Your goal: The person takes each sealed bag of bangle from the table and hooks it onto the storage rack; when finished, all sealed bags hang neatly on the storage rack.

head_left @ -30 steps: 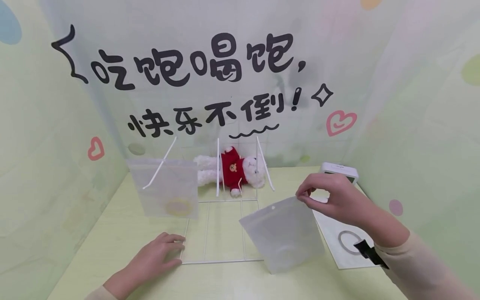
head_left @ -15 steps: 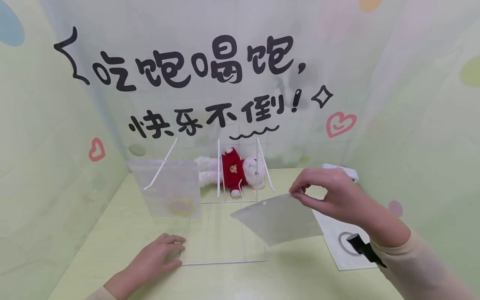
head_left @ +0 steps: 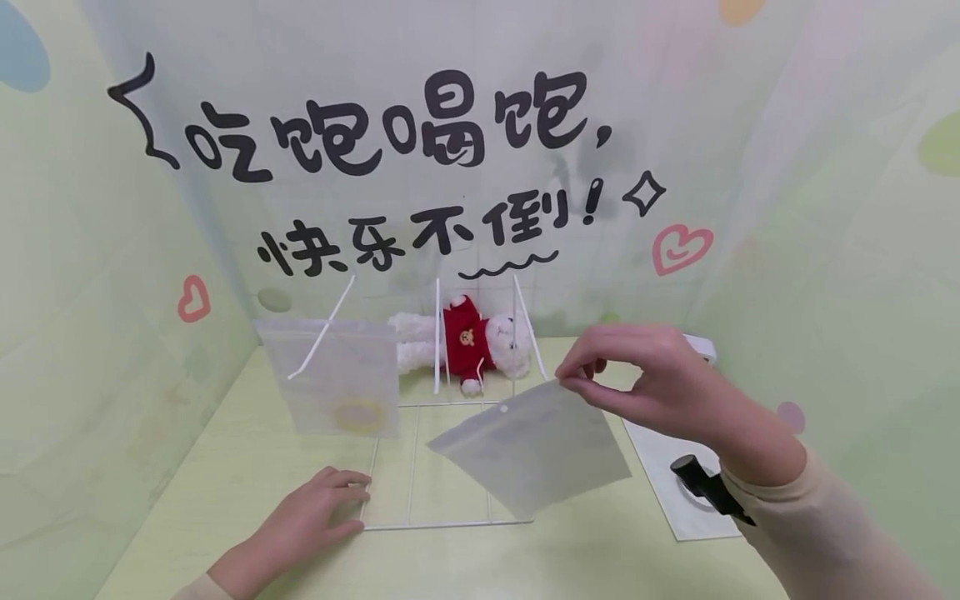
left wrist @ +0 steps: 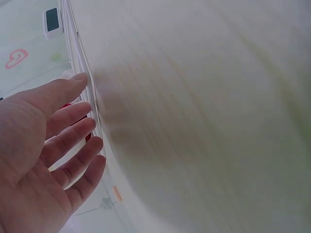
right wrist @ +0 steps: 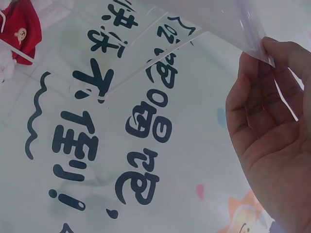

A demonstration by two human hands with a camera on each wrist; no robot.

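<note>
A bag (head_left: 536, 450) is being pinched by the right hand (head_left: 648, 379) above the rack's (head_left: 435, 525) right edge, its left apparently being touched by the relaxed left hand (head_left: 311, 510). Hanging is seemingly being attempted, hole (head_left: 504, 408) and prong (head_left: 532, 333) needing alignment.

The held pouch (head_left: 536, 446) is milky grey, kinda see-through, and the rack (head_left: 437, 342) is plain white. Plush toy (head_left: 459, 317) is white with a red top (head_left: 468, 360), tan bear face (head_left: 467, 337) on it. Desk (head_left: 225, 442) is pale yellowish green, backdrop (head_left: 420, 33) has black lettering (head_left: 595, 196), pink hearts (head_left: 683, 248), pastel dots (head_left: 22, 50).
</note>
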